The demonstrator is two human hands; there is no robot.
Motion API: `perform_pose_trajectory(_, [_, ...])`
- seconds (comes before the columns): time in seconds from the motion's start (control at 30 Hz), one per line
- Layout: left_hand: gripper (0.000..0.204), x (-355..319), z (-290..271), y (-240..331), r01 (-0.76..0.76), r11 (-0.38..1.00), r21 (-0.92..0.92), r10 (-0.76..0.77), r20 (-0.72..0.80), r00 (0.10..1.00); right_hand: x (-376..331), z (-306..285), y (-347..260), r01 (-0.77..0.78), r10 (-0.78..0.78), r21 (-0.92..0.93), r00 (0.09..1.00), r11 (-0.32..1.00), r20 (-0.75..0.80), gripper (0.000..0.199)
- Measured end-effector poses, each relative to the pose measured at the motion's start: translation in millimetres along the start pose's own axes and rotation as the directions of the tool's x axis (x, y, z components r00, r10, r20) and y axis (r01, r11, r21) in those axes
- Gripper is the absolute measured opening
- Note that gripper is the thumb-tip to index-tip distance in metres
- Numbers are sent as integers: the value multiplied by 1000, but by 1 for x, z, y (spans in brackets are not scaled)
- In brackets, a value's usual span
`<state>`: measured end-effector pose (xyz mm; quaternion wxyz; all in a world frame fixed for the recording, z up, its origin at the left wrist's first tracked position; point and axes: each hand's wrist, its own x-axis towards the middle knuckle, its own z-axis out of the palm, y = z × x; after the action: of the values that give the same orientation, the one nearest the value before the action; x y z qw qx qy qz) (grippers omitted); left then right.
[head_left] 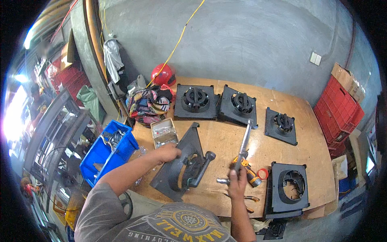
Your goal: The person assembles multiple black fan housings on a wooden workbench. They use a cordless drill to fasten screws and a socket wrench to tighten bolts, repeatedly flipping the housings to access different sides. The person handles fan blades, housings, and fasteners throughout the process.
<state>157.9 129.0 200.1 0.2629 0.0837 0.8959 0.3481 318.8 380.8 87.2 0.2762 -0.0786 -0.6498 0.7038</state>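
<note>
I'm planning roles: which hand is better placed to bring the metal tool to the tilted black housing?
Likely the right hand: it holds the metal tool; the left hand grips the black housing.

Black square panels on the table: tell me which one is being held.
The panel nearest the blue bin, tilted up with the left hand at its edge; it is the only one that a hand touches.

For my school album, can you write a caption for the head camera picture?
Left hand holds a tilted black panel, right hand a long metal tool, at a wooden table.
</note>
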Motion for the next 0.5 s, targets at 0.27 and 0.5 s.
perform_pose_trajectory(0.27, [49,13,11,-26,-186,963,-194,210,111,971,11,88,3,236,-197,-164,955,958,222,27])
perform_pose_trajectory(0.5, [54,7,11,-22,-111,984,-142,115,18,993,4,102,-2,572,-481,-277,810,772,334,29])
